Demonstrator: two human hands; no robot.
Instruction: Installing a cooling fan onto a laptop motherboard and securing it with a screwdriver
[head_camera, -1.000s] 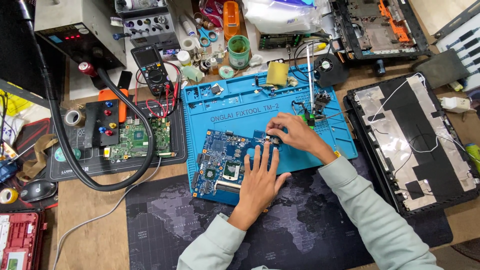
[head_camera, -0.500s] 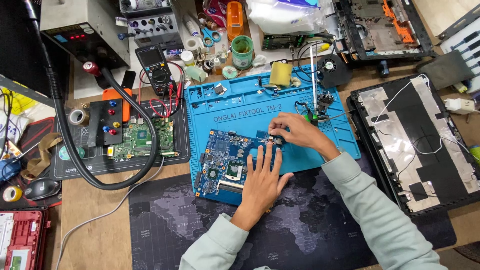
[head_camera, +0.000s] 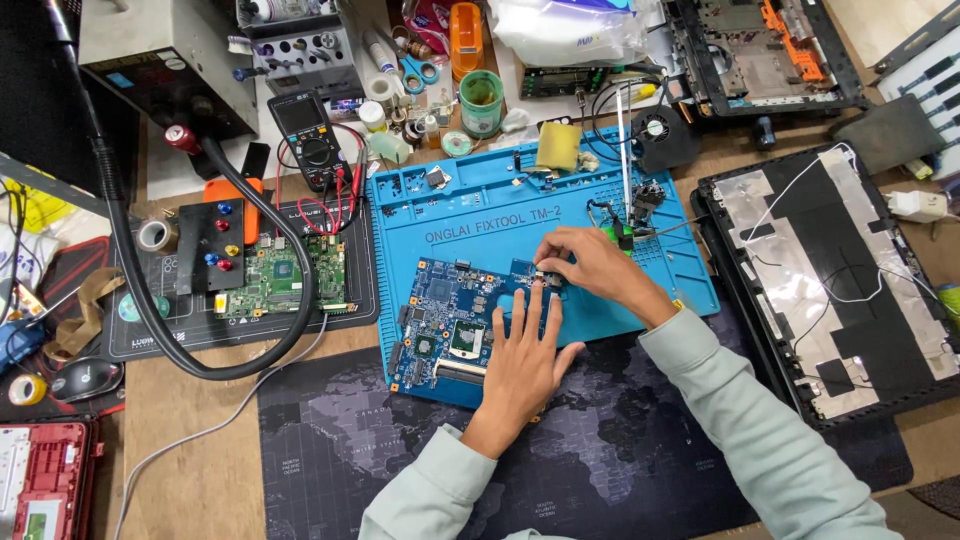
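Observation:
A blue laptop circuit board lies on the blue silicone repair mat. My left hand rests flat on the board's right part, fingers spread, pressing it down. My right hand is just above it at the board's upper right edge, fingertips pinched around a small dark part or tool there; what it grips is too small to name. Both arms wear pale green sleeves.
A green circuit board sits on a black mat at left, beside a multimeter and a thick black hose. An open laptop lid lies at right, another laptop chassis at the back. A dark map-print desk mat is in front.
Both hands stay on the blue board almost unmoved; my right hand's fingers work slightly at the board's upper right edge. The view has shifted a little.

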